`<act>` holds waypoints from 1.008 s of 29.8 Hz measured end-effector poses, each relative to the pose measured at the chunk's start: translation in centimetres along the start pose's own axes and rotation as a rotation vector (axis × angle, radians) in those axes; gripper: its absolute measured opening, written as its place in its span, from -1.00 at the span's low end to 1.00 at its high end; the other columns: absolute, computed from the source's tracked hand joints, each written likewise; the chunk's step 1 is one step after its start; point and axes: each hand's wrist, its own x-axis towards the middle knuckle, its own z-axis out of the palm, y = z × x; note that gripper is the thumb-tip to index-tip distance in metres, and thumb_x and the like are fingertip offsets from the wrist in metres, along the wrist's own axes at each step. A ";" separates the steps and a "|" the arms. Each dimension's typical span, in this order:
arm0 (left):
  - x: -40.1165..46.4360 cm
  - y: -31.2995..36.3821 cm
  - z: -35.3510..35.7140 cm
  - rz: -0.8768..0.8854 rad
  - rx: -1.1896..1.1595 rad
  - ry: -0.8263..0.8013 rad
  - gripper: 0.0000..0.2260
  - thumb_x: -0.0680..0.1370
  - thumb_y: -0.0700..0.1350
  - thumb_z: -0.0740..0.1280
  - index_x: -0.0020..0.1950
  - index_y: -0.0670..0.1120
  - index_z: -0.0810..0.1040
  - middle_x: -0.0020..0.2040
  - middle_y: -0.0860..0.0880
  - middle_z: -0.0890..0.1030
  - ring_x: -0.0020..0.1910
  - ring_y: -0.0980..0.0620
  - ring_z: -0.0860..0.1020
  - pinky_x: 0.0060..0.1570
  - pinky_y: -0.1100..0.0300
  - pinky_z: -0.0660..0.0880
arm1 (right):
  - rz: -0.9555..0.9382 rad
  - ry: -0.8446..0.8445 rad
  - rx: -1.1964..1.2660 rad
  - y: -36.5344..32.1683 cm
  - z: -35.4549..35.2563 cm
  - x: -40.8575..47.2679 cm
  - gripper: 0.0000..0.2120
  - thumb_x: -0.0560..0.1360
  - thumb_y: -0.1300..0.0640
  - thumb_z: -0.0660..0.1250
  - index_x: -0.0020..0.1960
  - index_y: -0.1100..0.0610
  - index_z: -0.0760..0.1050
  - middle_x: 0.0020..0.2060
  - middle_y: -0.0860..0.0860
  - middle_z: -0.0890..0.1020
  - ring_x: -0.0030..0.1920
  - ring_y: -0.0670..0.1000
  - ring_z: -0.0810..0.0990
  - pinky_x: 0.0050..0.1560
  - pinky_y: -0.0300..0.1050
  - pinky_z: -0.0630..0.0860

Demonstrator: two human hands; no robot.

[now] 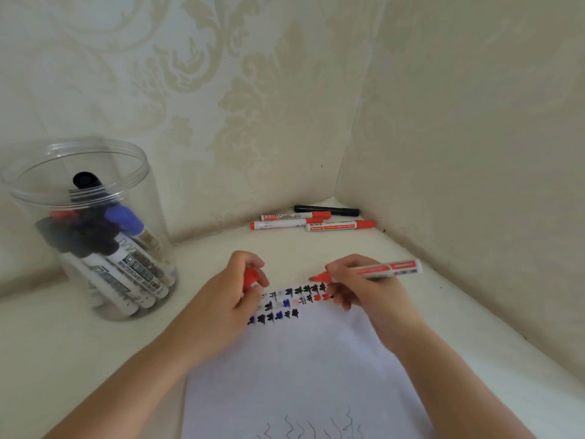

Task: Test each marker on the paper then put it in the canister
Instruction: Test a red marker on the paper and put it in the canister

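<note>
Paper (304, 359) nearest; R fingers (340, 274) pinch uncapped red marker (376, 270); L fingers (253, 264) grip cap (250, 275).

Cream damask wallpaper (253, 90) covers both corner walls behind the off-white tabletop (79, 343).

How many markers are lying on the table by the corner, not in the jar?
4: a black marker nearest the wall, then three red-capped markers lying close in front of it.
</note>
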 end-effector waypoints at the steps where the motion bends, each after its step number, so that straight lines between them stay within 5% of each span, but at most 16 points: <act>1: -0.1 -0.3 0.0 0.002 -0.001 -0.010 -0.83 0.56 -0.19 0.16 0.07 0.07 0.31 -0.05 0.18 0.53 -0.12 0.28 0.46 -0.20 0.46 0.35 | 0.017 0.004 -0.059 0.3 0.1 0.1 -0.87 0.44 0.24 0.39 -0.28 0.21 0.51 -0.52 -0.02 0.57 -0.50 -0.07 0.43 -0.45 -0.26 0.34; 6: 0.3 -1.0 0.0 0.144 0.105 0.041 -0.78 0.54 -0.09 0.22 0.16 0.13 0.45 0.01 0.25 0.49 0.01 0.30 0.44 -0.02 0.49 0.33 | 0.007 0.008 -0.218 1.7 1.1 0.2 -0.76 0.36 0.26 0.42 -0.36 0.14 0.37 -0.56 -0.08 0.45 -0.56 -0.13 0.31 -0.54 -0.31 0.24; 11: 0.1 -1.0 0.6 0.105 0.123 0.021 -0.72 0.55 -0.06 0.24 0.24 0.13 0.35 -0.04 0.19 0.56 -0.10 0.20 0.52 -0.10 0.44 0.37 | -0.059 0.074 -0.345 2.6 1.9 0.3 -0.74 0.39 0.24 0.34 -0.40 0.26 0.32 -0.58 -0.07 0.50 -0.49 -0.05 0.32 -0.49 -0.25 0.24; 19: 0.0 -1.2 1.0 0.135 0.148 -0.035 -0.78 0.47 0.05 0.17 0.11 0.16 0.40 -0.05 0.25 0.53 -0.08 0.23 0.47 -0.13 0.45 0.36 | -0.090 0.017 -0.383 2.8 2.1 0.0 -0.74 0.39 0.24 0.34 -0.36 0.29 0.31 -0.43 0.27 0.50 -0.51 -0.08 0.28 -0.49 -0.25 0.22; 25: -0.1 -1.4 1.1 0.144 0.161 -0.036 -0.73 0.46 0.16 0.11 0.12 0.17 0.41 -0.06 0.21 0.55 -0.09 0.20 0.50 -0.10 0.36 0.40 | -0.095 0.003 -0.342 2.8 1.9 0.1 -0.74 0.39 0.28 0.35 -0.41 0.22 0.33 -0.57 -0.02 0.46 -0.53 -0.08 0.25 -0.53 -0.30 0.19; 28: -0.1 -1.4 1.1 0.138 0.164 -0.032 -0.74 0.47 0.12 0.14 0.13 0.15 0.42 -0.06 0.19 0.56 -0.09 0.17 0.51 -0.09 0.29 0.44 | -0.110 0.001 -0.360 2.9 1.9 0.0 -0.75 0.37 0.29 0.32 -0.37 0.29 0.27 -0.47 0.24 0.50 -0.50 -0.08 0.24 -0.53 -0.32 0.16; 30: -0.1 -1.4 1.1 0.129 0.168 -0.036 -0.74 0.47 0.08 0.16 0.13 0.14 0.43 -0.04 0.17 0.57 -0.08 0.15 0.52 -0.08 0.21 0.47 | -0.122 0.026 -0.364 2.9 1.8 0.1 -0.73 0.37 0.28 0.33 -0.42 0.21 0.27 -0.49 0.22 0.48 -0.50 -0.08 0.24 -0.52 -0.31 0.16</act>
